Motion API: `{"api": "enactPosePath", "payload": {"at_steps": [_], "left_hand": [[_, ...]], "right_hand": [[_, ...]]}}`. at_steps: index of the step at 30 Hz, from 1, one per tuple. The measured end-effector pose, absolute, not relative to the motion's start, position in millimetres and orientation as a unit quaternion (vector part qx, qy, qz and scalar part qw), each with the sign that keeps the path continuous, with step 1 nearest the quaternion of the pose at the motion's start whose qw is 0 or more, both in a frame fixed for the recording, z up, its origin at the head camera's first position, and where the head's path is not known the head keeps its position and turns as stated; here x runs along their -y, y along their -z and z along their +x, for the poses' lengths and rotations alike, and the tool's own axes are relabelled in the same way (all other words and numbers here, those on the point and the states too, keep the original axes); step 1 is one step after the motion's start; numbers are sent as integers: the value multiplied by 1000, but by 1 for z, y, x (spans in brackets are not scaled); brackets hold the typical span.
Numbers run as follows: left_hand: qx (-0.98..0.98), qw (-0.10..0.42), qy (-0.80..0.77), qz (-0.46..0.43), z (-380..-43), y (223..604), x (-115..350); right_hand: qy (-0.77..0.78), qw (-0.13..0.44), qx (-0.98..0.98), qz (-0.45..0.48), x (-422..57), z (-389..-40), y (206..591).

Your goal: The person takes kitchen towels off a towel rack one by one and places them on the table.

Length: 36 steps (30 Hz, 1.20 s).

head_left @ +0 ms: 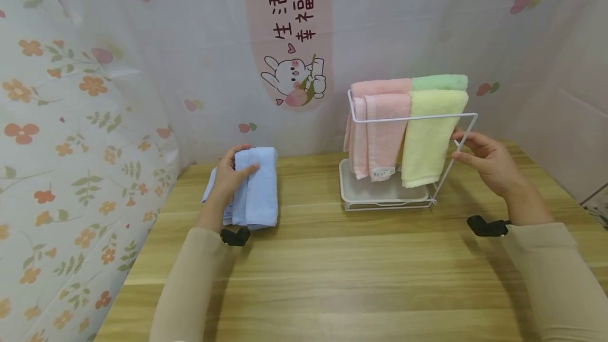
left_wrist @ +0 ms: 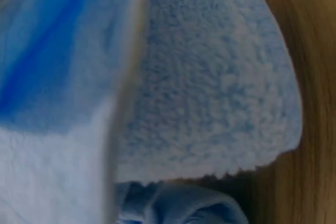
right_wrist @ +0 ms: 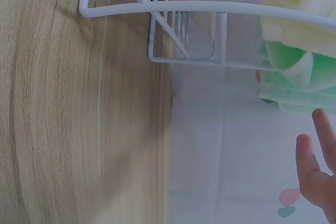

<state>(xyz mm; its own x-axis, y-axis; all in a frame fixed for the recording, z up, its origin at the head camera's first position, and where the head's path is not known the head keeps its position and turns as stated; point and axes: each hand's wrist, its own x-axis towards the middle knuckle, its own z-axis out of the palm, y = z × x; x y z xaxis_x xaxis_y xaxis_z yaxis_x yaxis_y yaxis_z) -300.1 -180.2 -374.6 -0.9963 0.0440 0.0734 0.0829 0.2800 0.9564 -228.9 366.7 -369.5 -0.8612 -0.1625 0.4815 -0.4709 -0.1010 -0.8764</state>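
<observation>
In the head view, my left hand (head_left: pixel 228 176) holds a folded light blue towel (head_left: pixel 262 186) on the table's left side, thumb across its front and the other fingers mostly hidden behind. The left wrist view is filled by blue towel cloth (left_wrist: pixel 210 82), close and blurred. At the right, my right hand (head_left: pixel 491 165) grips the side wire of a white wire rack (head_left: pixel 394 119) between thumb and fingers. Two fingers (right_wrist: pixel 310 161) stretch away from the rack in the right wrist view. Over the rack hang pink towels (head_left: pixel 388 136), a yellow towel (head_left: pixel 429 141) and a green towel (head_left: pixel 439 82).
A pale tray (head_left: pixel 351 189) sits in the rack's base. The wood-grain table (head_left: pixel 332 278) reaches back to a patterned curtain (head_left: pixel 214 57) with a rabbit drawing. Flowered cloth (head_left: pixel 71 173) hangs along the left side. Black straps (head_left: pixel 486 226) sit at the wrists.
</observation>
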Motion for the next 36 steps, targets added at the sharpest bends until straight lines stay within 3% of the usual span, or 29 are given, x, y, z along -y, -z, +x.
{"api": "enactPosePath", "payload": {"at_steps": [21, 28, 36], "left_hand": [[855, -73, 510, -58, -342, 407, 188], [877, -69, 469, -74, -343, 403, 186], [936, -30, 338, -97, -325, 398, 199]], "right_hand": [[-692, 106, 683, 208, -370, -226, 371], [-692, 104, 685, 205, -369, -225, 369], [-690, 100, 685, 211, -367, -224, 368]]}}
